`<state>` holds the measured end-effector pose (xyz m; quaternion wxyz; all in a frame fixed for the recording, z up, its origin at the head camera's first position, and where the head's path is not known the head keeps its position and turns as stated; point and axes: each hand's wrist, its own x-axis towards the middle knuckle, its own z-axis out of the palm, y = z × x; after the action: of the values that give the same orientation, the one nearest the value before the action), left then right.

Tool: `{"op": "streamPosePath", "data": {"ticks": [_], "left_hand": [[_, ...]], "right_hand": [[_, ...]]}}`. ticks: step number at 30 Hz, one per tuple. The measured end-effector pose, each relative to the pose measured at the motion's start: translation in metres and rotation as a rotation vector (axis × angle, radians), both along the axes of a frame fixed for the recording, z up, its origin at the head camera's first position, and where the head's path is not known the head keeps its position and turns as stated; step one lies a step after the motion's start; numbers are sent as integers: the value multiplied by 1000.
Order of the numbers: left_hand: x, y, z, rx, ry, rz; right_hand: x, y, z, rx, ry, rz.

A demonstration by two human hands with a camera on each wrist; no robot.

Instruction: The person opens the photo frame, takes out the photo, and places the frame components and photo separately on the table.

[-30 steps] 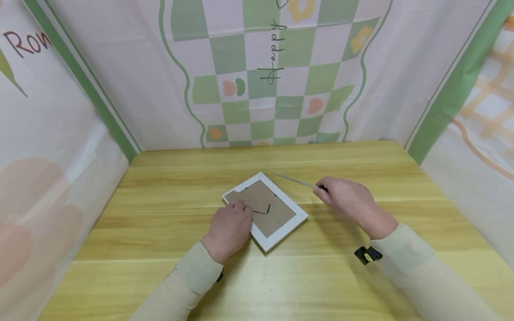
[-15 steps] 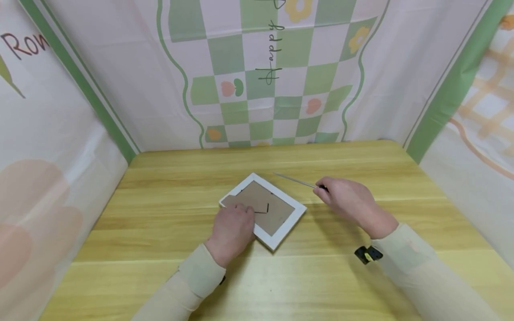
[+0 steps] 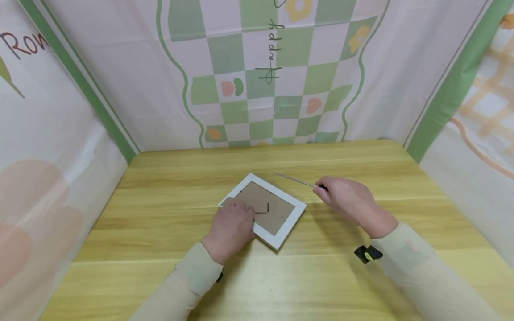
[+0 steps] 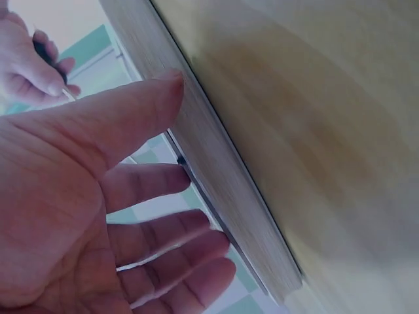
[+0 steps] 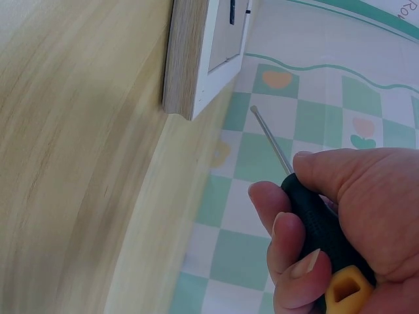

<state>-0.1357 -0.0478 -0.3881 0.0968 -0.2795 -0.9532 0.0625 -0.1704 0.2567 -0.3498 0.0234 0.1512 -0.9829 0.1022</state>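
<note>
A white picture frame (image 3: 291,226) lies face down on the wooden table, its brown backing board (image 3: 277,218) showing with a thin black stand wire (image 3: 267,207) and small dark tabs. At its near left edge my left hand (image 3: 230,225) grips it. The left wrist view shows the thumb (image 4: 171,91) on the wooden side edge (image 4: 216,163) and the fingers over the back. My right hand (image 3: 347,198) holds a screwdriver (image 5: 314,216) with a black and yellow handle; its metal shaft (image 3: 295,180) points left, above the table and apart from the frame.
The wooden table (image 3: 168,178) ends at a patterned cloth wall (image 3: 263,107) at the back. More cloth hangs at the left and right sides. A small black device (image 3: 368,254) sits at the right wrist.
The picture frame has turned a little anticlockwise under my left hand, its near corner swinging to the right. My right hand and the screwdriver have stayed almost still.
</note>
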Motion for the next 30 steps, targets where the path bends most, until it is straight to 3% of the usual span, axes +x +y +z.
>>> {"op": "streamPosePath", "data": {"ticks": [4, 10, 21, 30], "left_hand": [[-3, -6, 0, -41, 51, -49], [-6, -8, -2, -119, 90, -67], [-2, -3, 0, -96, 45, -44], [2, 2, -1, -10, 46, -20]], "right_hand": [[0, 0, 1, -2, 4, 3], [0, 0, 0, -4, 9, 8], [0, 1, 2, 2, 5, 2], [1, 1, 3, 5, -9, -4]]}}
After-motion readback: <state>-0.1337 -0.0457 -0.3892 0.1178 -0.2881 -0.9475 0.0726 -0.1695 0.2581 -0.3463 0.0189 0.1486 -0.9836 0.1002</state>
